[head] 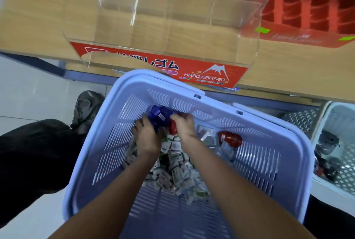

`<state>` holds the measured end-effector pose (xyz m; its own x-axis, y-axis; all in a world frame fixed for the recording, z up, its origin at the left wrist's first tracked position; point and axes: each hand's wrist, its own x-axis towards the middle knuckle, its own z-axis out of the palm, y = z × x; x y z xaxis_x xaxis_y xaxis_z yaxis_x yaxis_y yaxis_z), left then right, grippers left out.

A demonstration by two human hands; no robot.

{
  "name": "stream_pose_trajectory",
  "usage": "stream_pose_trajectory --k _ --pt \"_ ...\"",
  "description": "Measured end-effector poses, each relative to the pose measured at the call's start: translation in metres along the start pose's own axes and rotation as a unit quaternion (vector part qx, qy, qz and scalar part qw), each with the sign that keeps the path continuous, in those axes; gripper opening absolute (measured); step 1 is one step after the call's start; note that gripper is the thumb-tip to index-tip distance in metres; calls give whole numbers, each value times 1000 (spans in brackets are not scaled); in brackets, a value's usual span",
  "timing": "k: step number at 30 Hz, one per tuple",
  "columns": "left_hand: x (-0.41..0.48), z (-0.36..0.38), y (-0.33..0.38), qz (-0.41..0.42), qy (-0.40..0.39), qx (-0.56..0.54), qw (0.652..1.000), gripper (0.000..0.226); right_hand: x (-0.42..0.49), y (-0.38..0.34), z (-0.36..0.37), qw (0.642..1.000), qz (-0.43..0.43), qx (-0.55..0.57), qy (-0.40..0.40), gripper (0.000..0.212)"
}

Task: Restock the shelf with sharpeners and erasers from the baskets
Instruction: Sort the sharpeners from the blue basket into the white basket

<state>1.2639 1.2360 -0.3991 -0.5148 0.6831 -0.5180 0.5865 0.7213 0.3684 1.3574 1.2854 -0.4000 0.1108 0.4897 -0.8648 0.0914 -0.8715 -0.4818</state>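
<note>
At the far left we see a dark trouser leg (34, 152) and a grey shoe (88, 108) on the pale floor, just beside the lavender basket (115, 139). This basket fills the middle of the view, tilted with its far rim against the front edge of the wooden shelf (34, 18).

Both bare arms reach down into it. The left hand (147, 137) has its fingers curled round the blue sharpeners (160, 115), holding them against the far slatted wall. Touching it on the right, the right hand (184, 125) has its fingers bent down over a red sharpener (172, 128) and grips it. Under and behind the 2 wrists lies a loose heap of small wrapped erasers (176, 175), white and green, spread across the basket floor. Further right in the same basket a second red sharpener (230, 139) lies apart from the hands, near some clear packets.

Above the basket, on the shelf, stands a clear display bin (172, 18) with dividers, and its front carries a red label (153, 66) reading "HARD ERASER". To its right sits a red display box (299, 8), blurred. At the right edge, beside the lavender basket, we see a white basket (345, 171) holding dark items that are too blurred for us to identify.
</note>
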Motion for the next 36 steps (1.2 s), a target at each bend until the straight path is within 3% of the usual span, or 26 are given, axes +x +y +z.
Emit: stream_pose_trajectory --k 3,6,7,10,11,15,20,23,31,36 --pt "-4 0 -10 23 -21 13 999 60 3 -2 9 998 19 49 -33 55" --pt "-6 -4 -24 68 -33 -71 995 51 7 -2 24 999 34 -9 -3 77" --pt "-6 -7 -30 82 -40 -86 992 47 11 1 26 999 34 -36 -1 72" --pt "-8 -16 -45 143 -46 -60 987 39 11 5 23 992 -2 -127 -25 27" --pt "-8 -17 -48 150 -51 -49 986 40 8 6 20 986 -18 -160 -40 23" --pt "-12 -18 -48 125 -74 -82 986 39 -2 14 13 974 -69 -200 -80 24" --pt "-21 -33 -40 84 -41 -247 964 20 -22 15 -8 986 -91 -115 -75 33" --pt "-25 -42 -31 82 -54 -266 959 20 -44 9 -28 985 -119 -105 -71 31" --pt "-67 -83 22 128 -46 -315 939 13 -130 -14 -96 961 -225 -136 -90 28" --pt "-109 -107 85 216 -122 -333 910 17 -183 -28 -184 947 -295 -90 -90 28"
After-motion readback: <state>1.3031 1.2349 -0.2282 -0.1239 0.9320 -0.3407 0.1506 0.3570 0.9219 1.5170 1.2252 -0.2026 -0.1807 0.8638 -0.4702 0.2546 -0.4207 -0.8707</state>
